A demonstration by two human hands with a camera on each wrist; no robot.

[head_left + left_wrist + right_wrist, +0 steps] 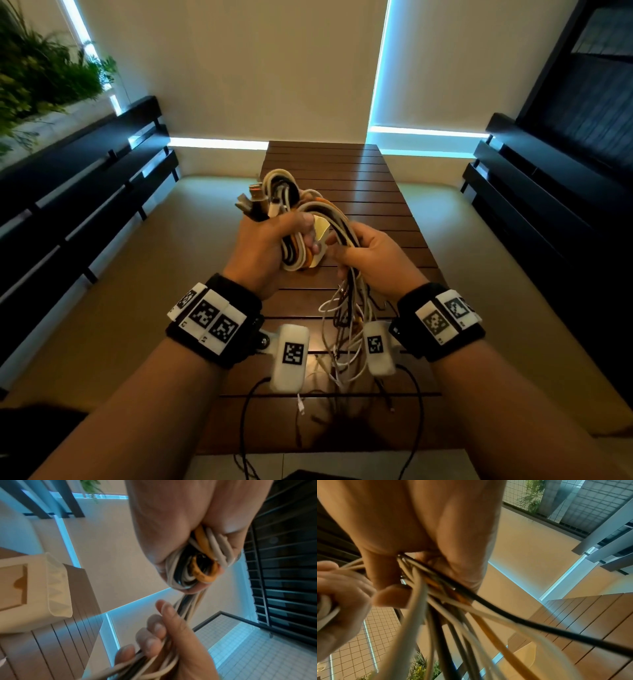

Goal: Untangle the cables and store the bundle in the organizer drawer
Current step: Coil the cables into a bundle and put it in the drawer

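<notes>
**A:** Standing right by them: left hand (pixel 265 246) is clenched round the coiled part of the cables (pixel 301 219), plugs (pixel 255 200) poking out the top. Right hand (pixel 371 258) has its fingers wrapped round the straight run just beside it, the loose ends (pixel 346 339) dangling down to the slatted table (pixel 342 171). The whole bunch is up in the air between the hands, not in any drawer yet.

**B:** So still winding, I'd guess. Tips?

**A:** My take: keep the left fist as the anchor, feed with the right one loop at a time, and let the strands slide through the right fingers instead of yanking. Those thin white tails look knotted low down, so I'd tease them apart before they get wound in.

**B:** Where's the drawer?

**A:** There's a pale box (pixel 34 592) on the table in the left wrist view, possibly the organizer, but it's cut off at the edge and I can't see whether a drawer is open. How many cables there are, and whether the tails are truly knotted, is hard to make out; the wrist views are blurry.
</notes>
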